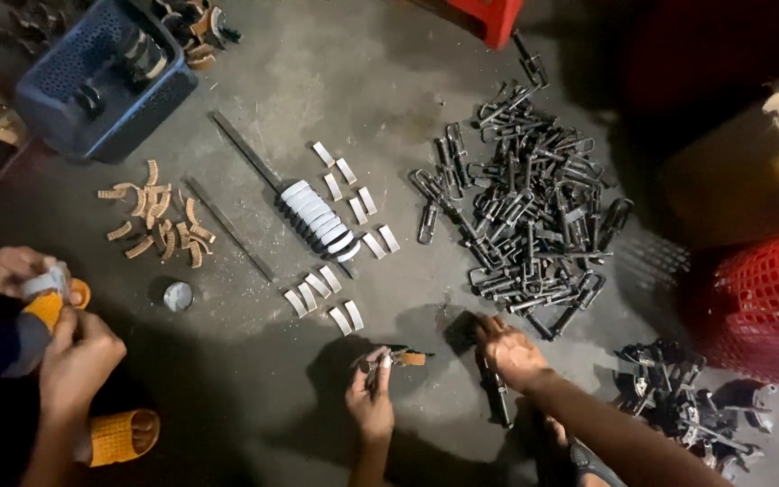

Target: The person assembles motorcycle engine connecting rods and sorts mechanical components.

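My left hand [370,397] is raised low in the middle of the view and pinches a small curved metal plate with a brown piece [405,358] at its fingertips. My right hand [508,350] lies palm down on the concrete floor at the near edge of a big pile of dark metal clips [534,212]. Its fingertips touch a dark piece [463,330]; whether they grip it is unclear. A long dark clip [498,397] lies just beside my right wrist.
Silver curved plates [317,216] are threaded on a rod, with loose plates [322,284] around them. Brown curved pieces [157,221] lie left of these. Another person's hands [74,356] work at the left above orange sandals [119,435]. Blue basket [101,77], red crate [764,307], smaller clip heap [687,401].
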